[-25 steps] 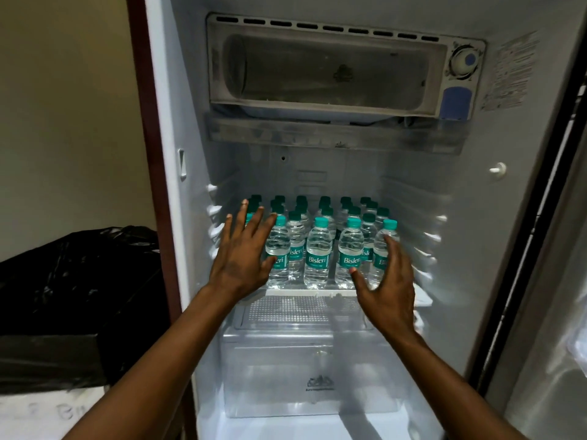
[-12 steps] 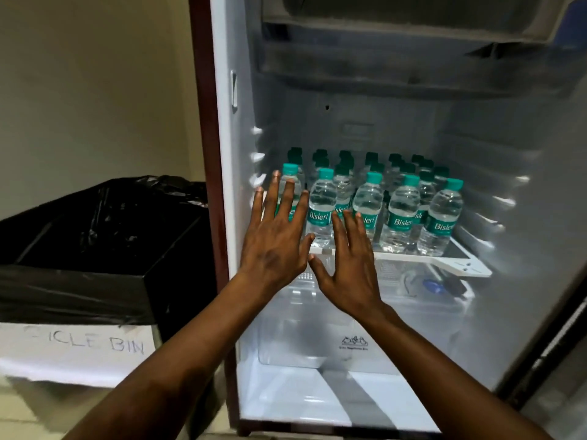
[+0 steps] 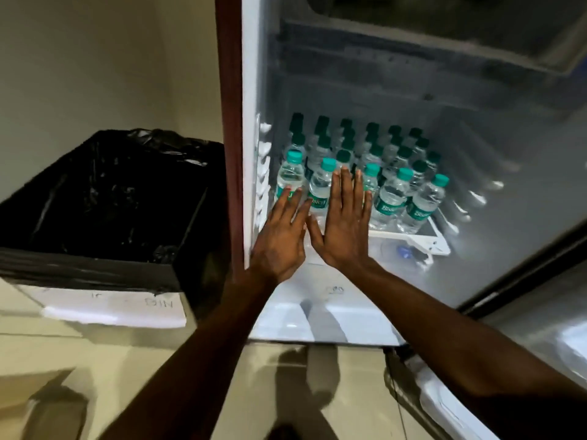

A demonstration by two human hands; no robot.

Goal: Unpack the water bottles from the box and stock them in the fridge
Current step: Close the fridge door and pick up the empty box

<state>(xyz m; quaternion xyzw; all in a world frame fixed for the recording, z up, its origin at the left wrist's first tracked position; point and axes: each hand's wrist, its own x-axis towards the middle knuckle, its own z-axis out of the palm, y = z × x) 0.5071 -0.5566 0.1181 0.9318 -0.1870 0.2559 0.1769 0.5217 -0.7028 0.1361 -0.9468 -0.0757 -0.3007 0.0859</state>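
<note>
Now, flat, open-fingered left hand (image 3: 279,239) and right hand (image 3: 344,223) should nudge front bottles (image 3: 319,193) back evenly, keeping them upright on the shelf (image 3: 435,239).

I note the water bottles (image 3: 393,198) are clear glossy plastic with matt teal caps and printed labels. The fridge (image 3: 254,90) lining looks smooth white plastic, its shelf (image 3: 435,241) likewise. The bin liner (image 3: 104,198) is crinkled shiny black film. The floor (image 3: 95,354) tiles gleam.
</note>
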